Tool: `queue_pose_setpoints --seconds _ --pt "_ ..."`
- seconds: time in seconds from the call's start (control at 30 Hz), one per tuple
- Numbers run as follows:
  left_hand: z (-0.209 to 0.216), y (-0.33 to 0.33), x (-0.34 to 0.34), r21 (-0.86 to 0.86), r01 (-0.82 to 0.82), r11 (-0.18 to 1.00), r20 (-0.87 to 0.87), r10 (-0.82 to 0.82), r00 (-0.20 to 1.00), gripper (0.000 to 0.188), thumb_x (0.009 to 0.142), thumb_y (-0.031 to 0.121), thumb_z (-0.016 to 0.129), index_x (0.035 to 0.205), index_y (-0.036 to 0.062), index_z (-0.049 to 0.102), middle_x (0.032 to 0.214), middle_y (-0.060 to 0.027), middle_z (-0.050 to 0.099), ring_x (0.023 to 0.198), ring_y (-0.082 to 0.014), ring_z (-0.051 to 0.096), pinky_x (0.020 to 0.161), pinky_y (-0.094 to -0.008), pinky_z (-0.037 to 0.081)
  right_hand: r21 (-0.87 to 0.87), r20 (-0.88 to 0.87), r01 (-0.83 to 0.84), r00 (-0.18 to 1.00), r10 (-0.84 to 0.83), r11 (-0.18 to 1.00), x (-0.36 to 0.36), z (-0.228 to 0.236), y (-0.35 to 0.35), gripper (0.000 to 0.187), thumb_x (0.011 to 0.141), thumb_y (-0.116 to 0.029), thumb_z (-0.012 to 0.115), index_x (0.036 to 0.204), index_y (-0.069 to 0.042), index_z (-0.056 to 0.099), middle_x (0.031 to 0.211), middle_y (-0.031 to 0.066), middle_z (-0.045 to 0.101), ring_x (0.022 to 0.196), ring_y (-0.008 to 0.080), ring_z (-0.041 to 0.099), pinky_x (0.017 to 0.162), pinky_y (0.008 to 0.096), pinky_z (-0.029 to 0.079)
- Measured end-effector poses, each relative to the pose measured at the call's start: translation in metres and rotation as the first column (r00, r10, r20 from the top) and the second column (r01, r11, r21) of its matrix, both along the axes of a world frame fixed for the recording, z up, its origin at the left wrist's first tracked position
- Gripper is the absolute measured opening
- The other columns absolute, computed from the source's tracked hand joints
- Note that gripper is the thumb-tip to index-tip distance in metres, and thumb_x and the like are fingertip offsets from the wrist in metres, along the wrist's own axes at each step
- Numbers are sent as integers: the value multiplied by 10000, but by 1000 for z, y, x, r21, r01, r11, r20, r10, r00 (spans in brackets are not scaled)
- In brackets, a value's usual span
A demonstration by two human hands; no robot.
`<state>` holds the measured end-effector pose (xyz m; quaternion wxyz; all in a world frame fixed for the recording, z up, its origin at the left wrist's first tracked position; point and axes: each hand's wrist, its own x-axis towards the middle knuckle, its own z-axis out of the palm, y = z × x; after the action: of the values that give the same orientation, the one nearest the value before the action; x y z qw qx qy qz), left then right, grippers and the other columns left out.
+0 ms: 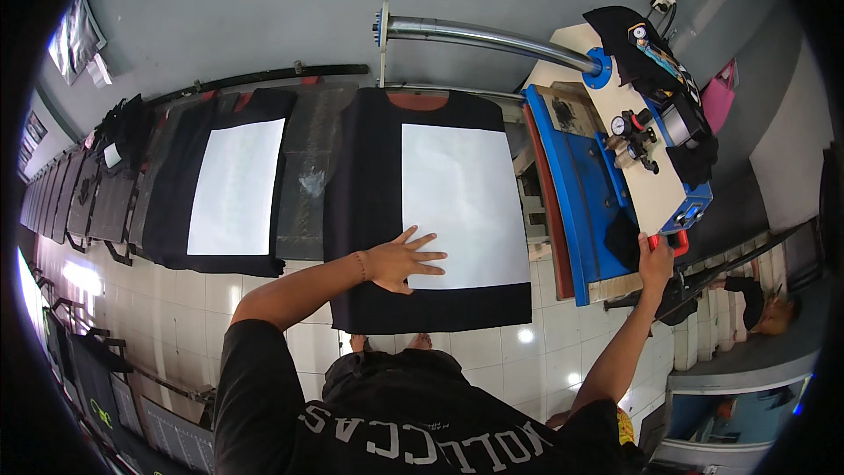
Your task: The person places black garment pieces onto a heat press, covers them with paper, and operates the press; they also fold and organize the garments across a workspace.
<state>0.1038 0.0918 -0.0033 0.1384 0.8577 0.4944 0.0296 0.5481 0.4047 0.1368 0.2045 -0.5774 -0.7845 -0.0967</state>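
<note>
Across the sheet [462, 189] and black shirt [367, 176], the left grip [403, 266] lies spread wide. At the blue press [587, 189], the right grip [656, 264] holds the red handle [682, 244].

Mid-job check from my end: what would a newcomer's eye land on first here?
Probably the bright white sheet on the black shirt at centre, with the spread left hand across its lower left edge. Next, the blue-and-cream machine to the right, its red handle at the right hand. A second white sheet lies further left.
</note>
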Motion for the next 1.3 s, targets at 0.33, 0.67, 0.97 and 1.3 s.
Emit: queue_pose_setpoints --seconds 0.33,0.67,0.97,1.3 --pt "-8 -17 44 191 -233 953 67 224 972 711 912 664 382 1481 238 347 1569 -128 218 1453 -381 150 1160 -578 109 39 0 -49 999 49 998 -11 14 -42 477 877 -442 642 974 19 564 921 236 624 911 431 574 794 521 452" --pt "-45 126 129 195 -834 517 181 816 548 680 980 498 396 1476 42 306 1560 -157 226 1448 -392 151 1149 -565 154 336 -419 -215 838 350 917 55 -16 45 513 973 -262 427 1407 9 396 1044 194 621 969 313 574 929 393 385" --pt "-65 195 211 -25 -967 255 561 804 198 576 997 363 436 1448 18 346 1532 -214 262 1422 -421 209 1140 -527 188 417 -512 -380 652 559 826 83 -24 103 663 885 -242 378 1461 77 296 525 39 464 467 147 478 501 282 402" --pt "-67 171 259 -90 -988 124 726 688 21 427 973 245 522 1302 -28 504 1390 -251 457 1288 -416 425 1077 -461 332 306 -616 -385 617 490 871 90 -13 103 670 860 -204 435 1445 97 310 556 34 491 476 125 495 475 260 382"
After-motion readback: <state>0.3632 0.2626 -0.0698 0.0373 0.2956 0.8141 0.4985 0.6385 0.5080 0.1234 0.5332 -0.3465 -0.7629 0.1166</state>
